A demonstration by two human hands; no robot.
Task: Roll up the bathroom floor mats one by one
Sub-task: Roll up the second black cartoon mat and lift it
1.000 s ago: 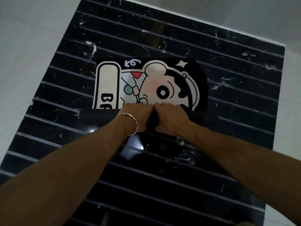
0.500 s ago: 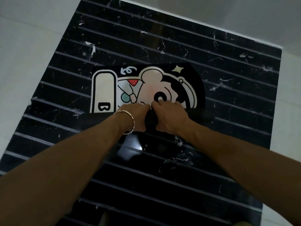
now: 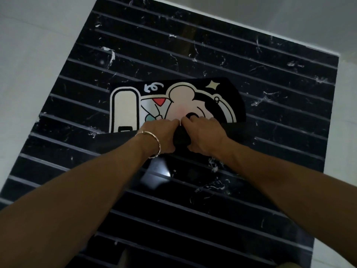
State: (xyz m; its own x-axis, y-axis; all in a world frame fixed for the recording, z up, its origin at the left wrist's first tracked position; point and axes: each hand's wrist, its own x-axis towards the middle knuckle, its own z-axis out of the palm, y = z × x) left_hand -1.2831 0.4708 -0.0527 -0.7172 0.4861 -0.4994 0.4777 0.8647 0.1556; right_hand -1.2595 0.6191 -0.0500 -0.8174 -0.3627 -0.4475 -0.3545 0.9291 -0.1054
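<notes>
Cartoon bath mat [image 3: 195,97] being held on black grooved marble floor [image 3: 193,45].
Its rolled edge [image 3: 180,137] is being gripped by left hand [image 3: 160,135] and right hand [image 3: 204,135], fingers curled; pale tiling [image 3: 38,55] is bordering the marble.

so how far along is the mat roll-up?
Done: the near part of the cartoon mat is wound into a dark roll. In hand: left hand and right hand grip the roll side by side at its middle. Left: the printed stretch beyond the hands lies flat on the striped floor and needs rolling. No other mats are in view.
</notes>
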